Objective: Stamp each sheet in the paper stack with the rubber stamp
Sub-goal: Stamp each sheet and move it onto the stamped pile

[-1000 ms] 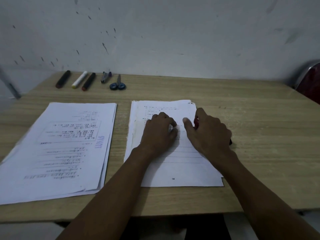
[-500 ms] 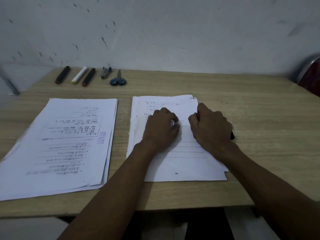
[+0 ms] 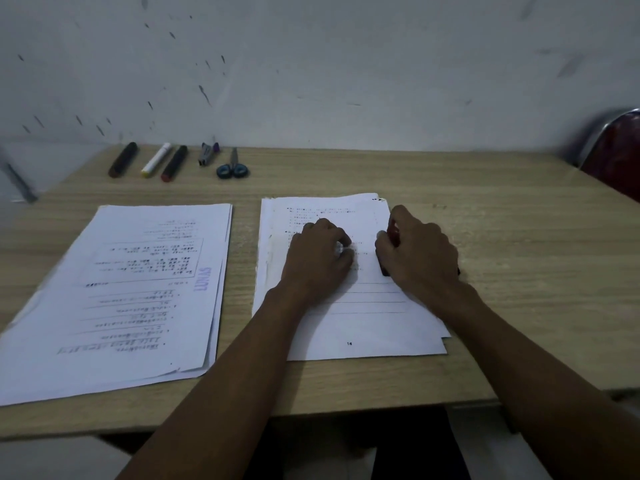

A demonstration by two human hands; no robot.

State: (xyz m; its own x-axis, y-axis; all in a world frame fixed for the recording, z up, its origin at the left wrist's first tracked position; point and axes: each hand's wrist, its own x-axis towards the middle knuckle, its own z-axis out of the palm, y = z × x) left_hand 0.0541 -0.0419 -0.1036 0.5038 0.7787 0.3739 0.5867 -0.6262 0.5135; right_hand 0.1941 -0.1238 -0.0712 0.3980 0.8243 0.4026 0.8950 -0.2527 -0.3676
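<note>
A stack of printed sheets (image 3: 367,327) lies in the middle of the wooden table (image 3: 502,323). My left hand (image 3: 318,258) rests on its top sheet with the fingers curled under, pressing the paper down. My right hand (image 3: 419,254) grips the rubber stamp (image 3: 393,233), red on top with a dark base, at the sheet's right edge. The hand hides most of the stamp. To the left lies a second pile of sheets (image 3: 121,299), turned the other way, its top sheet bearing a blue "LUNAS" stamp mark (image 3: 202,278).
Along the table's far edge lie three markers (image 3: 149,162), a small stapler (image 3: 209,153) and blue-handled scissors (image 3: 232,167). A red chair with a metal frame (image 3: 616,150) stands at the right. A wall closes the back.
My right hand has shifted slightly on the stamp at the sheet's right edge, and the red top shows again. The left hand stays on the sheet. The view has tilted a little.
</note>
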